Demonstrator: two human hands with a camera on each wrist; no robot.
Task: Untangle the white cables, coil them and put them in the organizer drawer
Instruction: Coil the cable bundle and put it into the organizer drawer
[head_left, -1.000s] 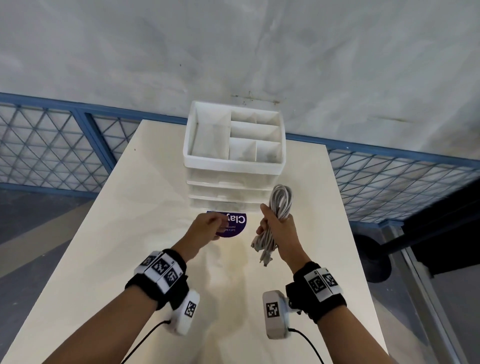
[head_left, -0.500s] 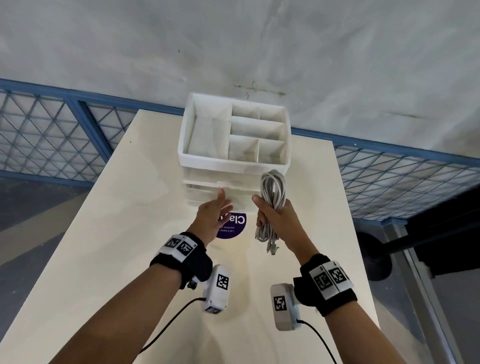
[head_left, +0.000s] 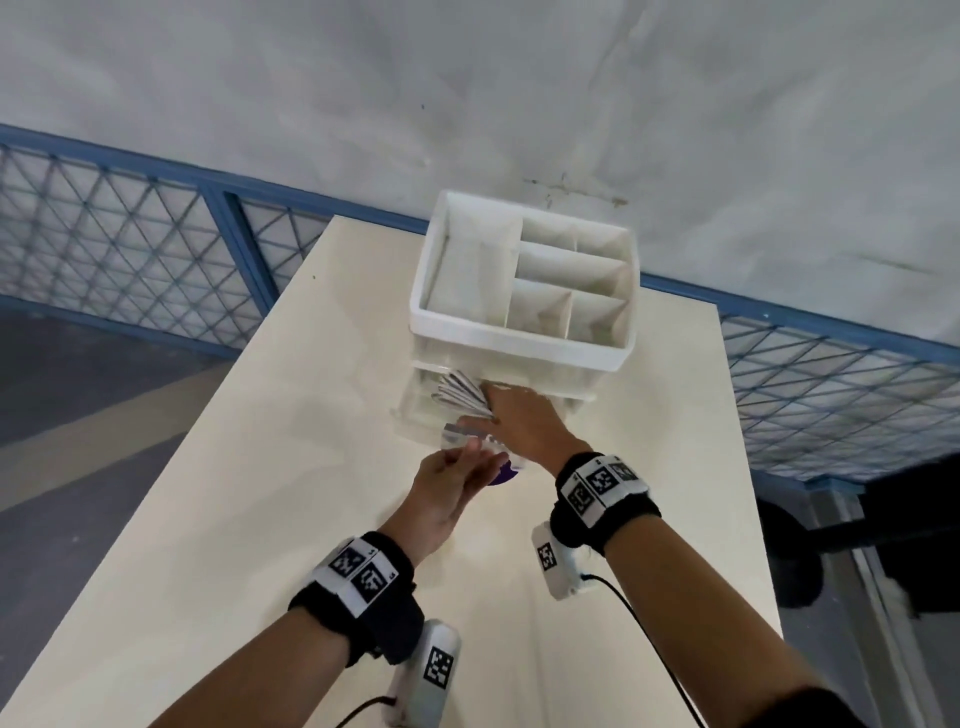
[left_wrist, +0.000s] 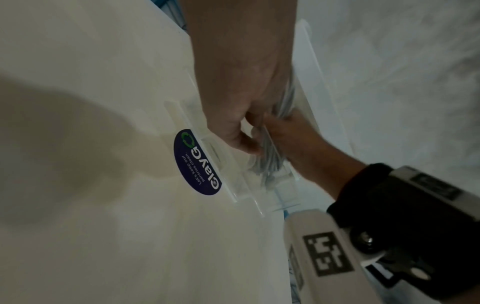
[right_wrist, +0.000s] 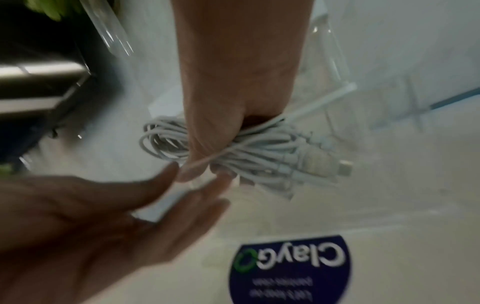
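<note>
right hand (head_left: 519, 421): mine, fingers curled round the coiled white cables (right_wrist: 259, 150), gripping the bundle at its middle; sits at centre of the head view, right at the pulled-out drawer (head_left: 415, 410)
white cables: one coiled bundle, loops stick out left of my fist in the right wrist view, plug ends stick out right; in the head view the loops fan out up-left from my hand, over the open drawer. in it or just above it, cannot tell
left hand (head_left: 452, 483): mine, fingers straight and relaxed, holding nothing; just below the right hand in the head view, fingertips near the clear drawer front, contact unclear
organizer (head_left: 524, 291): white, upper centre of the head view, on the table (head_left: 260, 493); top tray split into compartments, clear drawers below, one drawer pulled out toward me
sticker (left_wrist: 197, 162): dark blue oval reading "ClayGo", flat on the table just in front of the drawer, centre of the left wrist view; mostly hidden behind my hands in the head view
wrist views: blurry, dim
</note>
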